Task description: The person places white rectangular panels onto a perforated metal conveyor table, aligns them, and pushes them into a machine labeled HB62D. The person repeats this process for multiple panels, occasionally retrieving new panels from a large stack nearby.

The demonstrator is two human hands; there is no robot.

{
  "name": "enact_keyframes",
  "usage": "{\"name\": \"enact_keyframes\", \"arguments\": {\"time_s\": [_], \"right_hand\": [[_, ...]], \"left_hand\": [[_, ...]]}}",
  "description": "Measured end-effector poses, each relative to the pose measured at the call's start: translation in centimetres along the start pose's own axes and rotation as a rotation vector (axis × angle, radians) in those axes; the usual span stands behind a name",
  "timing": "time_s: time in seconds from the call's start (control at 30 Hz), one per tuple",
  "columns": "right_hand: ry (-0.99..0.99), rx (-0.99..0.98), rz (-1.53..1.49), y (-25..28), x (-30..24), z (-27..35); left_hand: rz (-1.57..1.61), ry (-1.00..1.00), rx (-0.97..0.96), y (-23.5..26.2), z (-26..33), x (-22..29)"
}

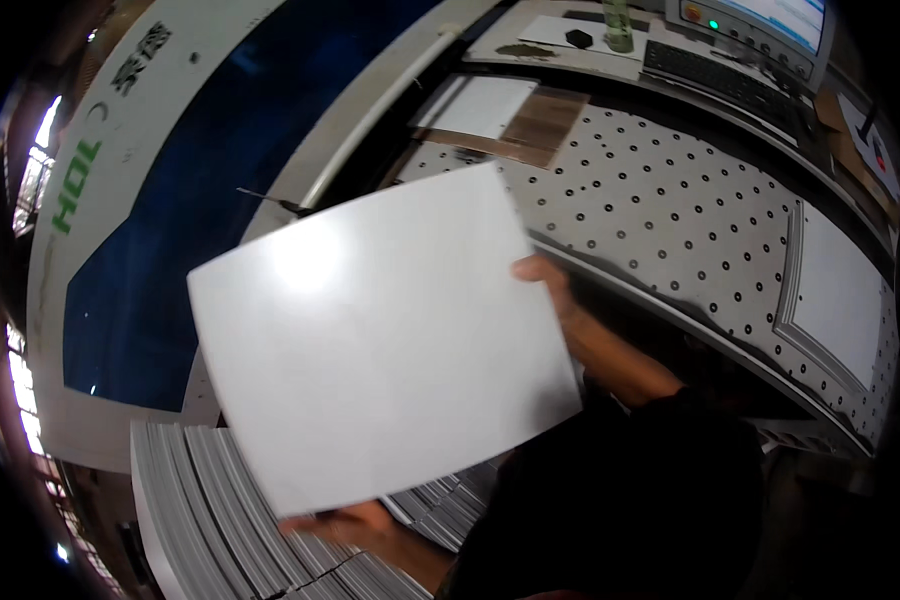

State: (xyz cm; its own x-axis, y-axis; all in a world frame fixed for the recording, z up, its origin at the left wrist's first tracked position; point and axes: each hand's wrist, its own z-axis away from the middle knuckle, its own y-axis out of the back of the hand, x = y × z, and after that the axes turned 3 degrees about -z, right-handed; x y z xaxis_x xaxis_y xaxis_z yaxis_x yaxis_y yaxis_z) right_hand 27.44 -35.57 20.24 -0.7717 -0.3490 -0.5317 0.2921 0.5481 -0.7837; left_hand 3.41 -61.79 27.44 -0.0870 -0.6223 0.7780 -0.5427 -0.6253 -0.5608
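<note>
I hold a large white rectangular panel with a glossy face, tilted in front of me, and a light glares off its upper left part. My right hand is closed on its right edge, thumb on the face and the other fingers hidden behind. At the lower edge, my left hand supports the panel from below, its fingers partly hidden and slightly blurred. Beneath that hand are tightly packed rows of thin grey-white panels standing on edge.
A machine table with dotted pads runs along the right, bearing a stack of white panels at its far end. White and brown sheets lie at its back. Behind are a keyboard and monitor. A white-and-blue machine housing stands left.
</note>
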Motion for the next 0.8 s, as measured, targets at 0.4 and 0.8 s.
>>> {"name": "enact_keyframes", "arguments": {"time_s": [0.4, 0.8], "right_hand": [[0.419, 0.926, 0.258, 13.9, -11.6, 22.3], [-0.814, 1.345, 1.539, 6.9, -23.9, 22.6]], "left_hand": [[-0.157, 1.041, -0.337, -13.5, 5.7, -29.9], [-0.902, 1.253, -1.316, -16.1, 1.9, -40.7]]}}
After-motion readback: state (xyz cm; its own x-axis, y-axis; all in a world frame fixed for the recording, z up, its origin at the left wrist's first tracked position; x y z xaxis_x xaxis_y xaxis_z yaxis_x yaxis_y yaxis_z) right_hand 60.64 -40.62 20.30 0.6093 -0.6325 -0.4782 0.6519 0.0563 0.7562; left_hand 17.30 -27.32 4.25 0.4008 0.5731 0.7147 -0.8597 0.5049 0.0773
